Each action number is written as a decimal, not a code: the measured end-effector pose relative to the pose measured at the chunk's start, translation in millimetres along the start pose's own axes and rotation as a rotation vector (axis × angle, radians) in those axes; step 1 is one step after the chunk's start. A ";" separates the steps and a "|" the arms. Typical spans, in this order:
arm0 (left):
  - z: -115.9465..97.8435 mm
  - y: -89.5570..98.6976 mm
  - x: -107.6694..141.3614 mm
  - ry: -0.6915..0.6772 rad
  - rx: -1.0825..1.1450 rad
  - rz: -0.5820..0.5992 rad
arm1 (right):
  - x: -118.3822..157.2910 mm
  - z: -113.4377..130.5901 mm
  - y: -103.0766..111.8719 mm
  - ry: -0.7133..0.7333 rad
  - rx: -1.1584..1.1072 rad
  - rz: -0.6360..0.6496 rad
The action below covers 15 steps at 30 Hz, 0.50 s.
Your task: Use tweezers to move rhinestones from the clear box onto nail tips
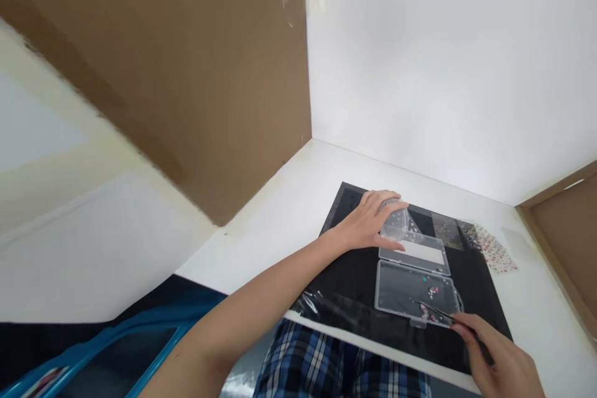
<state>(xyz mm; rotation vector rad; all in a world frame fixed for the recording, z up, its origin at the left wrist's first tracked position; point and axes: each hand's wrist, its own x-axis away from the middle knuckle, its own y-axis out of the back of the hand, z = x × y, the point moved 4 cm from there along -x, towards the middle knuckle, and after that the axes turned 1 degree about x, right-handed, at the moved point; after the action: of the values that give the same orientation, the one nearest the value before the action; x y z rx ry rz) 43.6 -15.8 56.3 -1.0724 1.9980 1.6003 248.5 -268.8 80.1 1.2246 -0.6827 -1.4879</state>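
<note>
A smooth white wall [443,56] meets a flat brown cardboard panel [163,62] behind a white tabletop [280,211]. A blue-rimmed dark object [116,336] sits low on the left, and blue plaid fabric [336,367] shows below the table's near edge.

On the tabletop lies a black rectangular mat [354,280]. Two shallow clear plastic rectangular trays sit on it, one behind the other. The far one has a white strip inside [415,253]. The near one [387,289] holds scattered small pink and white rhinestones [433,292] and one teal stone [424,278]. A sheet of patterned stones [489,249] lies past the mat's far right corner.

Your left hand [366,222] wraps a small clear round plastic container [396,222], holding it just above the far tray; contact cannot be told. Your right hand [499,354] pinches slim black tweezers [436,314] in a narrow grip. Their long axis runs up and left from your fingers, tips pointing into the near tray, close to the stones. Nothing stands between tips and stones.
</note>
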 end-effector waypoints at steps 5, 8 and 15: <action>1.7 -2.5 2.6 0.010 -0.003 -0.017 | -28.7 -18.4 -1.3 -0.233 -0.051 -0.035; 2.6 -3.0 3.0 0.035 -0.012 -0.040 | -48.3 -37.3 -8.3 -0.328 -0.167 0.168; 4.3 -0.8 1.9 0.035 -0.024 -0.067 | -62.5 -56.8 -16.7 -0.387 -0.268 0.357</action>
<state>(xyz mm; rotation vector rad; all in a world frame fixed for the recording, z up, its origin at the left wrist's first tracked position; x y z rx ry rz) 42.2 -12.4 53.3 -1.1717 1.9481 1.5856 291.3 -195.1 68.4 0.5785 -0.8733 -1.4649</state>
